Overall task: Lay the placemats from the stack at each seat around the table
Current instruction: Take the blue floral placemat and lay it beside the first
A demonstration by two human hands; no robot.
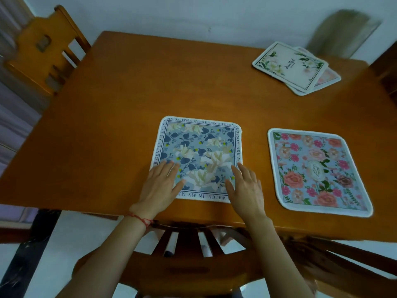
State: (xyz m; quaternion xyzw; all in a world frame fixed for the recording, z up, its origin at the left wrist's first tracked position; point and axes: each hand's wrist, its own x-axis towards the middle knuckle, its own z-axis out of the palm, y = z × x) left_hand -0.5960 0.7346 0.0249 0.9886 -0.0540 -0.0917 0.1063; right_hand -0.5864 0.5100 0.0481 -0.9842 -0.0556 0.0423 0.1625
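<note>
While my left hand (160,186) and right hand (247,188) lie flat, fingers straight, on the blue floral placemat (198,155) | mat square at near table (107,125) edge | pink rose placemat (318,171) just right | placemat stack (294,67) far right corner | chair (43,48) far left

Lower placemat (328,77) mostly hidden under stack's top mat (290,66).

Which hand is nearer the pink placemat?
Right. The right hand lies flat on the blue placemat's right edge, the side facing the pink placemat. The left hand presses the blue mat's far-left corner.
</note>
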